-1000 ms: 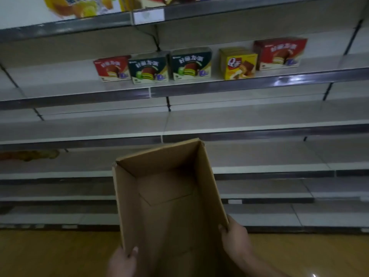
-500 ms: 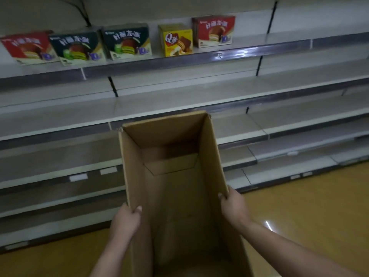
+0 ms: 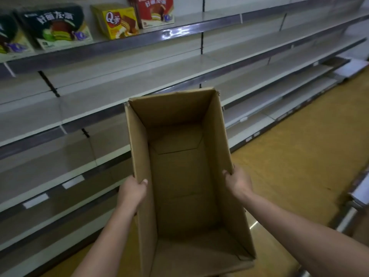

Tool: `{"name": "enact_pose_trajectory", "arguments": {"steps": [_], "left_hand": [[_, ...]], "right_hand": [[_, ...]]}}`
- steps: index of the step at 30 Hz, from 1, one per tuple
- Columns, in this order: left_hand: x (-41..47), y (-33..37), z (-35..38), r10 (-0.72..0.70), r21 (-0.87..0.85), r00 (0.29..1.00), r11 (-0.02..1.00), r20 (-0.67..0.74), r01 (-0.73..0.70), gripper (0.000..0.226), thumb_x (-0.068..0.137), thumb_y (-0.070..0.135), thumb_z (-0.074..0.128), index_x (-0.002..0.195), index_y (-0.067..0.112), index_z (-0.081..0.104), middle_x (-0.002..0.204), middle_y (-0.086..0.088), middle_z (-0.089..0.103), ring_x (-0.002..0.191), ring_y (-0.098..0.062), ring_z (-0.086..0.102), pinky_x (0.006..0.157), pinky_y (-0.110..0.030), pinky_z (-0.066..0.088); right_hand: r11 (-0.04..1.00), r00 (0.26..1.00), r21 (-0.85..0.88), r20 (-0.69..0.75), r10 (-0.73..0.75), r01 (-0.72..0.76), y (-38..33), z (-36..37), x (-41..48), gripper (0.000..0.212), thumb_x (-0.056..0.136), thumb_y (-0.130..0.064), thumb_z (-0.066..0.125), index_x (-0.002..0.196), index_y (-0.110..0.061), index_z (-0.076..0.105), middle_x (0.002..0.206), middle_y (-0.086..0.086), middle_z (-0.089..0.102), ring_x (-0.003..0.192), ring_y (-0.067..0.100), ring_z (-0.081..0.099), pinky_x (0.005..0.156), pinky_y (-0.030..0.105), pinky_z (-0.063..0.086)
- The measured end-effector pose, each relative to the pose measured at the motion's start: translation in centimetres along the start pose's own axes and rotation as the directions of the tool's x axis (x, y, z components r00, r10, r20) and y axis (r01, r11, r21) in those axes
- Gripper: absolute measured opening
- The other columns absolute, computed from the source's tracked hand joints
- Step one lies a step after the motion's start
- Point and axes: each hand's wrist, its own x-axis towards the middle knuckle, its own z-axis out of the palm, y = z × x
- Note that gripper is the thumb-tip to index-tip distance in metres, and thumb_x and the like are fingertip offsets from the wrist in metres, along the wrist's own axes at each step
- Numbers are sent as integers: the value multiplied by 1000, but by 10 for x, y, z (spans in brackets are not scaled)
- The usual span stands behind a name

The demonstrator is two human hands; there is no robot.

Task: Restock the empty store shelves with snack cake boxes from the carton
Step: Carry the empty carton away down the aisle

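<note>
In the head view, the carton (image 3: 179,176) is held out in front of the person, open mouth up and tipped towards the camera, so its whole inside shows: bare cardboard flaps and no stock. The left hand (image 3: 132,191) grips the left long wall and the right hand (image 3: 238,181) grips the right one. Each hand has its thumb hooked over the rim to the inside and its palm pressed on the outside. The other fingers are hidden behind the walls, so how tightly they curl cannot be told. Holding opposite walls is probably what keeps the light, floppy box square and level while it is carried. The snack cake boxes (image 3: 117,22) stand side by side, faces out, along the front edge of the upper shelf, where a shopper would read them. The shelves (image 3: 139,80) below that row are bare down to the yellow floor (image 3: 299,156). A blurred metal frame (image 3: 357,198) sits at the right edge; what it is cannot be told. This carton looks emptied, so more stock seems needed.
</note>
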Motion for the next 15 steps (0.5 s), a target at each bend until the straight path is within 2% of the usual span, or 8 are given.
{"name": "enact_pose_trajectory", "arguments": {"steps": [3, 5, 7, 11, 13, 15], "left_hand": [[-1, 10, 3, 59, 18, 997, 998, 41, -60, 43, 103, 30, 56, 137, 4, 52, 131, -19, 61, 119, -36, 60, 97, -47, 52], [0, 17, 6, 100, 33, 993, 994, 68, -103, 39, 102, 31, 57, 132, 5, 54, 124, -17, 64, 114, -35, 62, 94, -46, 53], [0, 25, 10, 148, 32, 984, 988, 101, -152, 33, 102, 30, 58, 125, 6, 57, 115, -13, 65, 106, -31, 63, 90, -44, 54], [-3, 44, 20, 230, 24, 958, 971, 169, -237, 31, 102, 29, 58, 124, 7, 57, 112, -13, 64, 104, -32, 64, 88, -44, 54], [-5, 55, 26, 262, 45, 944, 960, 201, -276, 32, 102, 29, 58, 125, 7, 56, 116, -15, 64, 108, -32, 64, 87, -43, 52], [-5, 67, 33, 296, 46, 929, 948, 223, -314, 32, 102, 29, 58, 125, 8, 57, 113, -13, 64, 103, -30, 63, 85, -41, 52]], "right_hand": [[999, 997, 6, -66, 34, -34, 11, -8, -8, 33, 104, -25, 50, 135, -16, 58, 111, 7, 69, 98, 29, 67, 84, 42, 57], [999, 992, -1, -116, 51, -51, 18, -14, -14, 34, 103, -24, 51, 135, -13, 58, 112, 10, 70, 91, 26, 65, 75, 36, 56], [996, 983, -18, -167, 82, -86, 22, -22, -21, 33, 104, -24, 51, 133, -12, 58, 115, 12, 69, 85, 25, 60, 65, 28, 48], [991, 959, 13, -253, 130, -131, 34, -39, -31, 35, 103, -24, 52, 135, -11, 58, 119, 13, 69, 103, 32, 65, 73, 28, 45], [986, 944, 19, -287, 165, -166, 41, -49, -36, 39, 104, -25, 52, 139, -10, 55, 122, 13, 68, 99, 30, 65, 71, 26, 42], [980, 926, 37, -322, 197, -195, 45, -58, -39, 40, 104, -27, 51, 140, -10, 53, 126, 13, 66, 89, 27, 62, 72, 27, 42]]}}
